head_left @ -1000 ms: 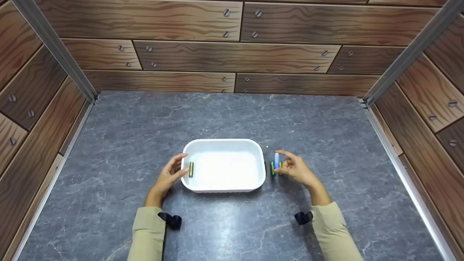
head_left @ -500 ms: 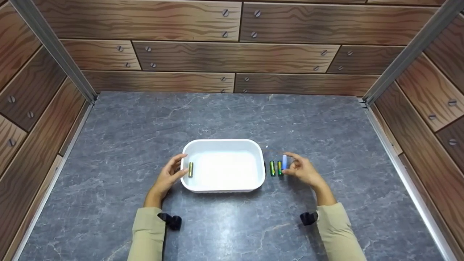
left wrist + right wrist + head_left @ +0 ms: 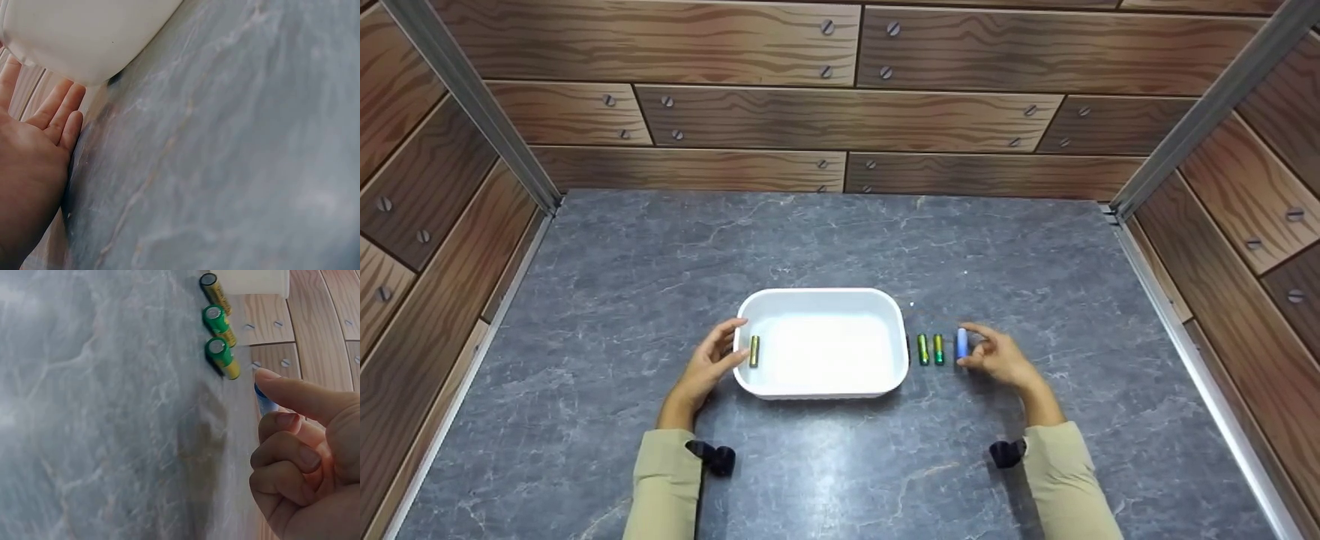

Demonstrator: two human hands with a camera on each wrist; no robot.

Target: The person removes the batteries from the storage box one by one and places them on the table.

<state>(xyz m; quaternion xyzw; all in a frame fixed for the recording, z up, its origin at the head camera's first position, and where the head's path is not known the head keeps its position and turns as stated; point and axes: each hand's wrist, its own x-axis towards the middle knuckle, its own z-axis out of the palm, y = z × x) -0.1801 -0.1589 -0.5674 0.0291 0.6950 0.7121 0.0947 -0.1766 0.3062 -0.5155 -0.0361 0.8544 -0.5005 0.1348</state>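
Observation:
My right hand (image 3: 997,358) pinches a blue battery (image 3: 962,345) by its ends between thumb and index finger; the other fingers curl in the right wrist view. Low over the table or on it, I cannot tell which. To its left lie two green-and-gold batteries (image 3: 938,349), side by side. A black-and-gold battery (image 3: 215,293) lies beyond them, close to the white tub (image 3: 825,395). Inside the tub, at its left end, rests a gold battery (image 3: 754,351). My left hand (image 3: 709,364) touches the tub's left rim, its fingers mostly straight against the wall in the left wrist view.
A grey marbled tabletop (image 3: 840,240) lies under everything. Wood-patterned panels (image 3: 847,116) enclose it at the back and sides. Metal rails (image 3: 1211,352) run along the edges. Small white specks (image 3: 912,304) lie behind the batteries.
My right hand has moved right with the blue battery, away from the green batteries, and come a little nearer to me. Both green batteries now show fully. The left hand and tub have stayed put.

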